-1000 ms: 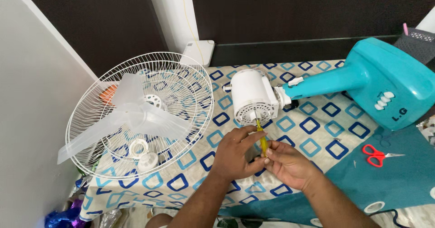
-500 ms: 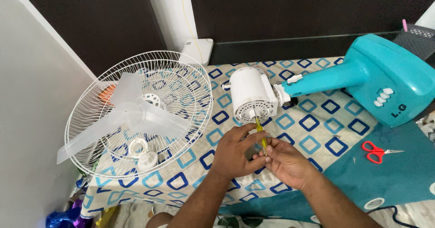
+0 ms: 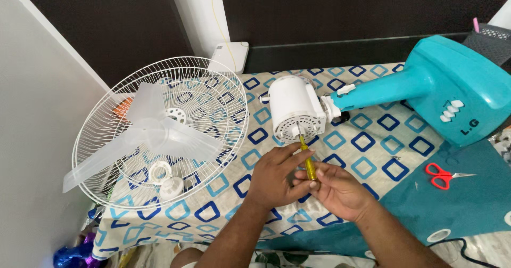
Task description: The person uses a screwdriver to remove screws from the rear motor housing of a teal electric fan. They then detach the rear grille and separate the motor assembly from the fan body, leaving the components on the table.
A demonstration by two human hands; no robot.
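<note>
A yellow-handled screwdriver (image 3: 308, 161) points into the vented rear face of a white fan motor housing (image 3: 294, 108) lying on its side. My left hand (image 3: 277, 177) pinches the screwdriver's shaft near the housing. My right hand (image 3: 338, 191) grips the handle end just behind it. The housing joins a teal fan stand and base (image 3: 452, 89) stretched toward the right.
White wire fan guards (image 3: 159, 129) lie at the left, holding a translucent fan blade (image 3: 143, 135) and two white round caps (image 3: 165, 180). Red scissors (image 3: 442, 175) rest on a teal cloth at the right. A blue-and-white patterned cloth (image 3: 367, 140) covers the surface.
The view has shifted slightly. Both hands stay on the screwdriver at the motor housing, with fingers adjusted a little along the shaft.
</note>
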